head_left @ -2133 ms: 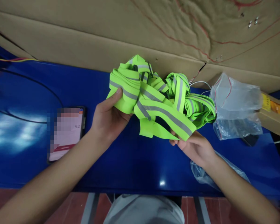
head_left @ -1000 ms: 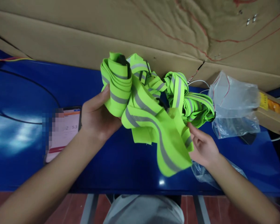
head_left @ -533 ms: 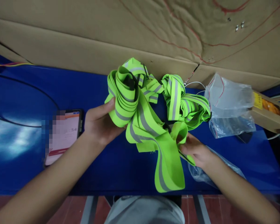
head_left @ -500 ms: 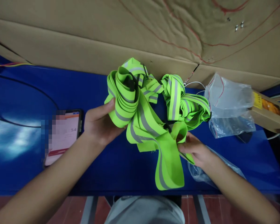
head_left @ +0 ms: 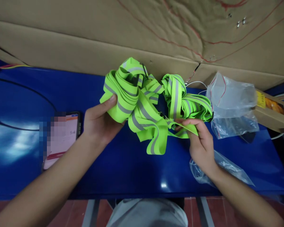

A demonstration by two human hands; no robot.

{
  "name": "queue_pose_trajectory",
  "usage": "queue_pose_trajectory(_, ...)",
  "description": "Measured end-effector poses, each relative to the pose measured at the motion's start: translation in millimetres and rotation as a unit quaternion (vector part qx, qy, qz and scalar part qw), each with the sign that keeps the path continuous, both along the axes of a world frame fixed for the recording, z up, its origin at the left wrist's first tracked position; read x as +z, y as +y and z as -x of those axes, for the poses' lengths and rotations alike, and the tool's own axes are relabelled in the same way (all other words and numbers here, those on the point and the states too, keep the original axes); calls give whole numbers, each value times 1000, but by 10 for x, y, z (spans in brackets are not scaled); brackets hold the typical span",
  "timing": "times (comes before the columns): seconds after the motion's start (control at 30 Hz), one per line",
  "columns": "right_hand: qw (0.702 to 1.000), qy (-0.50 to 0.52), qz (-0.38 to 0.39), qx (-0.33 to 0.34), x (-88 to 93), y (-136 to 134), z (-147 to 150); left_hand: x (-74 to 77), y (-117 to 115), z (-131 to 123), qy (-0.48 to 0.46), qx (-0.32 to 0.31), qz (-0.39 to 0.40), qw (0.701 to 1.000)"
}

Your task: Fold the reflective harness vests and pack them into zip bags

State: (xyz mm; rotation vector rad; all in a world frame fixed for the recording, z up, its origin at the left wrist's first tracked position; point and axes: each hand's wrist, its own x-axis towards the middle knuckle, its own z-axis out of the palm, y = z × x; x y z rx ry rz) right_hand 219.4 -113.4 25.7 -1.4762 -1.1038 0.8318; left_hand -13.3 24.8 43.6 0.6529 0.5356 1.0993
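Holds one folded bundle of neon-green, grey-striped reflective strap [head_left: 123,101] in the left hand [head_left: 103,118], raised over the blue tabletop [head_left: 132,176], with the fingers curled round behind it, mostly out of sight, and the thumb pressed on its front. Pinches one length of strap [head_left: 191,128] in the right hand [head_left: 201,143], with the fingers bent and nearly together on it. Has one slack fold [head_left: 157,143] hanging down between the two hands. Has two more heaps of matching strap toward the back: a first heap [head_left: 133,67] just behind the held bundle, a second heap [head_left: 176,94] farther right, near the right hand. Cannot tell how many separate straps in all. Has one smartphone [head_left: 65,135] lying screen up beside the left forearm, and two black cable runs [head_left: 26,89] at far left. Shows at least two clear plastic bags, namely an upper bag [head_left: 232,94] touching the second heap and a crumpled bag [head_left: 223,167] by the right wrist, plus one cardboard box [head_left: 273,119] at far right.
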Motion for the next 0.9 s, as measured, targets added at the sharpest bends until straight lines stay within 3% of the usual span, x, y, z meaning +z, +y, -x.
queue_pose_trajectory(0.13, 998, -44, -4, 45, -20, 12, -82, 29, -37, -4, 14, -2, -27, 1000)
queue_pose_trajectory(0.33, 968, -229, 0, 98, 71, 4, -105, 82, -82, -47, 65, 3, -39, 997)
queue_pose_trajectory(0.47, 983, -67, 81, 151, 74, -15, -49, 81, -85, -61, 68, 14, -10, 998)
queue_pose_trajectory(0.6, 973, 78, 125, 177, 5, -6, -64, 58, -50, -52, 66, 45, -27, 996)
queue_pose_trajectory(0.77, 964, 87, 114, 223, -27, 5, -75, 31, -17, -34, 88, 53, -69, 992)
queue_pose_trajectory(0.9, 977, -18, 64, 204, -59, -6, -54, 14, -13, -31, 103, 58, -66, 991)
